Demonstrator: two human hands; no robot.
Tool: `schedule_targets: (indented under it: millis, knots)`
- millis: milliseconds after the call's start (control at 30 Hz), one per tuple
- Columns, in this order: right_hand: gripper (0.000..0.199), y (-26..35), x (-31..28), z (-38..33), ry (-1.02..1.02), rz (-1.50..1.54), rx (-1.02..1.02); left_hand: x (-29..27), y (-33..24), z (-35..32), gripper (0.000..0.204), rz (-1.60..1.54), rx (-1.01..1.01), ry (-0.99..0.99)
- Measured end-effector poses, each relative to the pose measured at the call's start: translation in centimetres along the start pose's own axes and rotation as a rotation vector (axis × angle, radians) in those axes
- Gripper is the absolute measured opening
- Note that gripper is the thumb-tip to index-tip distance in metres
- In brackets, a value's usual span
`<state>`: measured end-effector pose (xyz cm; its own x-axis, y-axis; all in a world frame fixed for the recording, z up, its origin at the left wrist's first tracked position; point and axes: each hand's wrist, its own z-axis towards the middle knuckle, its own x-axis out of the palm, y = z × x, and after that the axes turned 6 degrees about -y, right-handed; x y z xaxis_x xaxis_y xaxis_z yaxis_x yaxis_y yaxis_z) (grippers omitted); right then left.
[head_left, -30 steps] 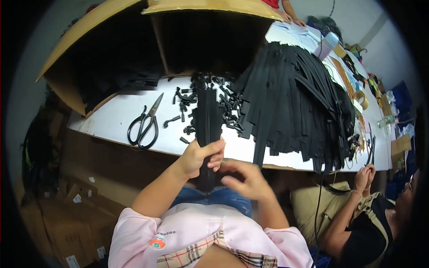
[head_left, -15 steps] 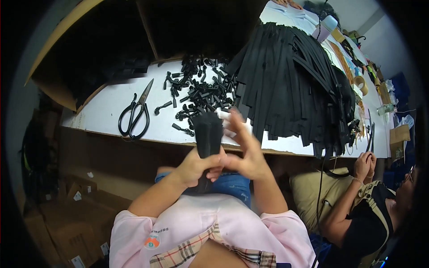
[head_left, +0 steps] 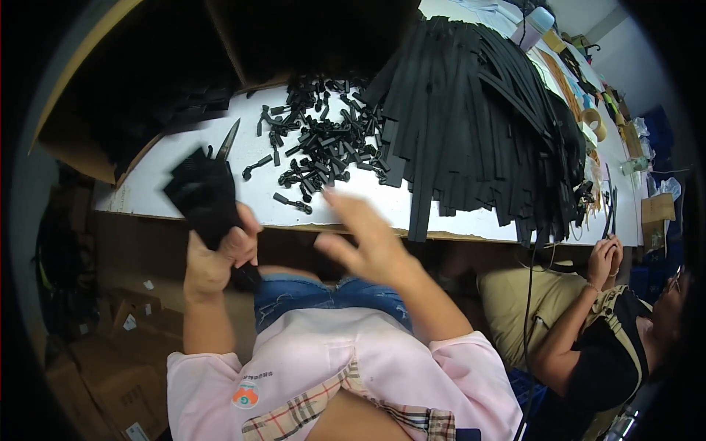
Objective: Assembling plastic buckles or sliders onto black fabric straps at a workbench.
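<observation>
My left hand (head_left: 220,257) is wrapped round a bundle of black strips (head_left: 202,195), lifted over the table's front edge and tilted to the left. Its lower end shows beneath my fist. Slightly smeared by motion, my right hand (head_left: 371,239) has its fingers apart and holds nothing. It hangs by the front edge, close to a heap of small black zipper-pull-like pieces (head_left: 331,143). Behind the bundle lie scissors (head_left: 230,140); one blade shows and the handles are hidden.
A thick pile of long black strips (head_left: 471,125) drapes over the front edge of the white table (head_left: 158,173). A large open box (head_left: 81,158) stands at the left. Tape rolls (head_left: 593,125) lie far right, where a person (head_left: 599,331) sits working. Cartons (head_left: 110,367) are at lower left.
My left hand has swung left with the black bundle, which now covers the scissors' handles. My right hand has come away from the bundle and opened.
</observation>
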<state>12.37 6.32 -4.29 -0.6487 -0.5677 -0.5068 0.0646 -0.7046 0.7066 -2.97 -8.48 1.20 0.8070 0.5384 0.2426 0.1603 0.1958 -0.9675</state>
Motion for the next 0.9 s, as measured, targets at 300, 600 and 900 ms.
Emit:
schedule_targets:
  millis: [300, 600, 900]
  knots:
    - [0.059, -4.0, 0.0, 2.2, 0.103, -0.572, 0.067, 2.4, 9.0, -3.2, 0.035, -0.389, -0.674, 0.085]
    - [0.037, 0.7, 0.9, -1.5, -0.158, -0.243, -0.189, 3.2, 9.4, -3.6, 0.018, -0.415, -0.677, 0.125]
    - [0.014, 1.8, -0.2, -2.8, 0.073, 0.683, 0.614, 4.3, 7.4, -3.1, 0.022, -0.128, -0.264, -0.065]
